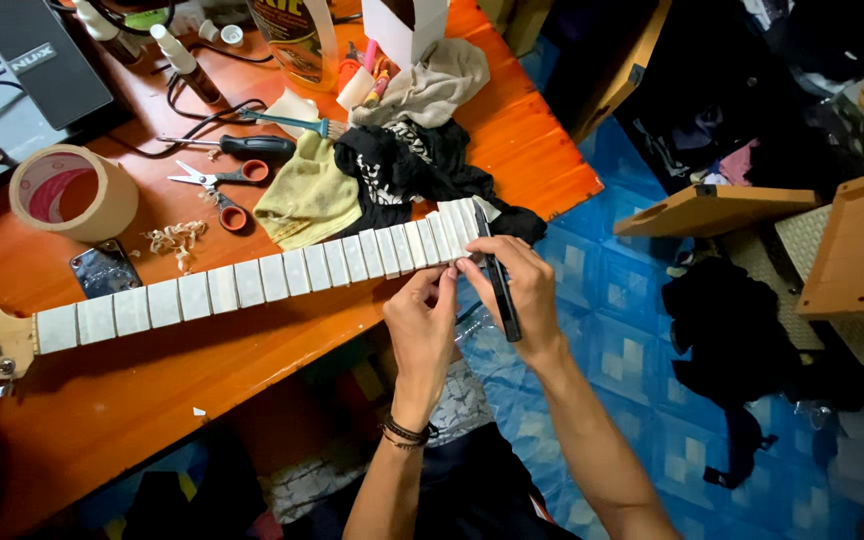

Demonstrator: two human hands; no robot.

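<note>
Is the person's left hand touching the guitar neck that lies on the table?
Touching. The head view shows the left hand with its fingertips pressed against the near edge of the taped guitar neck, no gap between them.

Home workshop: tool-strewn orange workbench, guitar neck.

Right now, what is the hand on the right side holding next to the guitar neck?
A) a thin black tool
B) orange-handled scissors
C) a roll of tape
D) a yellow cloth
A: the right hand grips a thin black tool at the end of the taped guitar neck, while the scissors, tape roll and yellow cloth lie untouched on the table.
</note>
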